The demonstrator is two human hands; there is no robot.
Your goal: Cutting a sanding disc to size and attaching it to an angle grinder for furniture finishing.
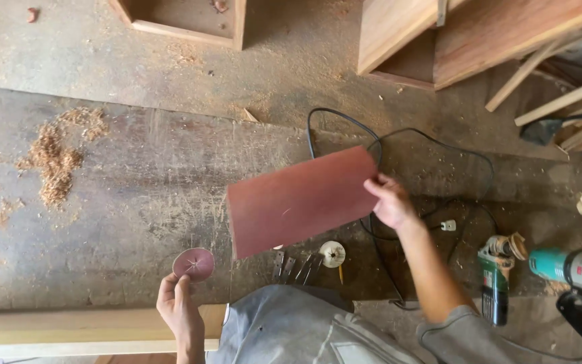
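Observation:
My right hand (389, 201) pinches the right edge of a reddish-brown rectangular sheet of sandpaper (298, 199) and holds it flat above the dusty floor. My left hand (178, 303) holds a small worn round sanding disc (194, 263) of the same colour by its lower edge, left of the sheet. Below the sheet lie a pale round backing pad (332, 253), a few metal wrenches (296, 267) and a yellow pencil (340, 273). My grey trouser knee (284, 330) fills the bottom middle.
A black cable (399, 138) loops behind the sheet to a small white plug (448, 225). A green power tool (495, 276) and a teal one (574, 268) lie at right. Wood shavings (55, 158) lie at left, a pale plank (69, 329) bottom left, wooden furniture frames (466, 34) at top.

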